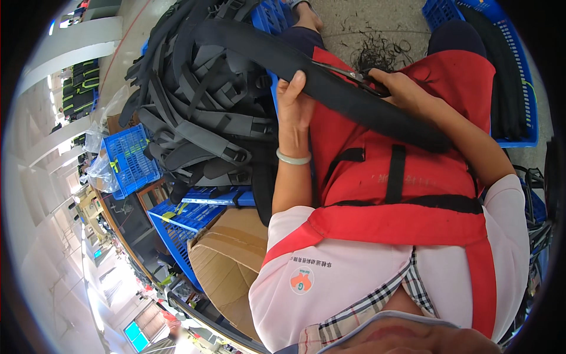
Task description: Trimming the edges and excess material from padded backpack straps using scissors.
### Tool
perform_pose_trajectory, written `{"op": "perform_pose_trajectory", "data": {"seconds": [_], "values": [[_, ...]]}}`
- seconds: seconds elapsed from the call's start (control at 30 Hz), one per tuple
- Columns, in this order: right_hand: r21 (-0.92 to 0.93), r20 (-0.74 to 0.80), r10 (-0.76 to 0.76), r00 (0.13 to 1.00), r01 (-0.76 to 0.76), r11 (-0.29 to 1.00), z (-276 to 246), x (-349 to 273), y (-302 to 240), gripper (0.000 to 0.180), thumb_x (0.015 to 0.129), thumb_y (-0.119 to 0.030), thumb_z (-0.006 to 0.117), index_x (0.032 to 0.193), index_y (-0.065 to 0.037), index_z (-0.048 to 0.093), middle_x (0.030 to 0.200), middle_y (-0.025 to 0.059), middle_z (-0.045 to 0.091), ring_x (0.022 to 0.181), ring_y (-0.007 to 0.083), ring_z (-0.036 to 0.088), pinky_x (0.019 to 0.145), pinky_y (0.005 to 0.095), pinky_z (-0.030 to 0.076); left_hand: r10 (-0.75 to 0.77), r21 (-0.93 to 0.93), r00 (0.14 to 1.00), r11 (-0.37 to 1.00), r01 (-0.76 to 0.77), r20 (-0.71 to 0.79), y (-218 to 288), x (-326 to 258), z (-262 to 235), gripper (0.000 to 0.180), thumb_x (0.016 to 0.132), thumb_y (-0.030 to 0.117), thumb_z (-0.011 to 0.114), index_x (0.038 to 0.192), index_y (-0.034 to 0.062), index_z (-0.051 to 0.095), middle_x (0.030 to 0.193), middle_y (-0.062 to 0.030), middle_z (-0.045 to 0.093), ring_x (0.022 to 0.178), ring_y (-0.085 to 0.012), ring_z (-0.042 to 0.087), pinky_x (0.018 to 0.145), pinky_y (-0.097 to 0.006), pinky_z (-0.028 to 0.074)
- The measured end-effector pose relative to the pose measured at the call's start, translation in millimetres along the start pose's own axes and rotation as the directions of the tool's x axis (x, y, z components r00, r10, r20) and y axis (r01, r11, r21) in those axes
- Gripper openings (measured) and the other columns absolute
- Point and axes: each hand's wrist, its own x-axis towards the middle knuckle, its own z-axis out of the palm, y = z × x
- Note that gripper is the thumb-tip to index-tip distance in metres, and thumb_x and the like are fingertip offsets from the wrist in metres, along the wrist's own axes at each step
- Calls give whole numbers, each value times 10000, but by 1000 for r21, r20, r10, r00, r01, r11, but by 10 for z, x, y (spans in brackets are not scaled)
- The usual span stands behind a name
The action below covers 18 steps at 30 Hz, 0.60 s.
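Observation:
A long black padded strap (354, 101) runs across my lap, from the pile on the left to below my right hand. My left hand (295, 100) is closed on its near edge, thumb raised over the top. In my right hand (407, 93) is a pair of scissors (357, 76), its blades pointing left along the far edge of the strap. The blade tips lie close to that edge; I cannot tell if they touch it. My right fingers wrap around the handles and partly hide them.
A big pile of grey and black padded straps (200, 133) lies at my left. Blue crates (131, 159) and a cardboard box (227, 251) stand beside it. At my right is a blue crate (527, 115) of black strips. Dark scraps (383, 53) litter the floor ahead.

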Motion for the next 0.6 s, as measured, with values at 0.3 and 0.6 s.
{"op": "perform_pose_trajectory", "data": {"seconds": [0.3, 0.6], "values": [[-35, -26, -110, 994, 109, 993, -15, 5, -83, 484, 821, -59, 606, 1225, 0, 345, 975, 289, 581, 957, 476, 559, 758, 475, 447, 33, 96, 999, 995, -30, -35, -142, -23, 150, 189, 798, -22, 699, 971, 39, 656, 929, -60, 684, 847, -177, 657, 797, -317, 535], [-92, 81, -14, 997, 21, 996, -157, -39, -193, 550, 774, -84, 667, 1216, 25, 358, 929, 277, 597, 921, 453, 572, 741, 478, 452, 57, 114, 998, 992, -53, -36, -206, -57, 210, 176, 791, -37, 701, 946, 37, 666, 888, -56, 689, 803, -171, 662, 773, -303, 536]]}}
